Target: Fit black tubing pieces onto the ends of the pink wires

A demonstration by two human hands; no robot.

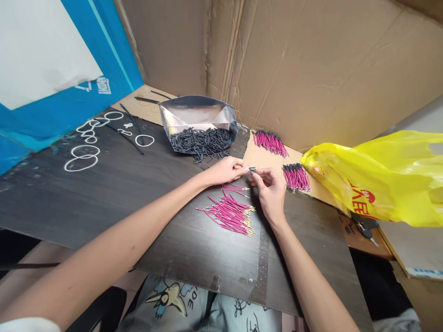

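Both hands meet above the dark tabletop (114, 193), fingertips pinched together around one small black tube (252, 170). Left hand (224, 170) closes on it from one side, right hand (270, 186) from the other; whether a wire is also in the grip is too small to tell. Just below them lies a loose heap of pink wires (231, 214) with metal tips. Behind the hands a silver bag (197, 121) lies open, spilling short black tubes (202, 142). Two neat bundles of pink wires (270, 141) (296, 177) rest on cardboard to the right, near a yellow plastic bag (384, 177). White rings (83, 157) lie well apart on the left.
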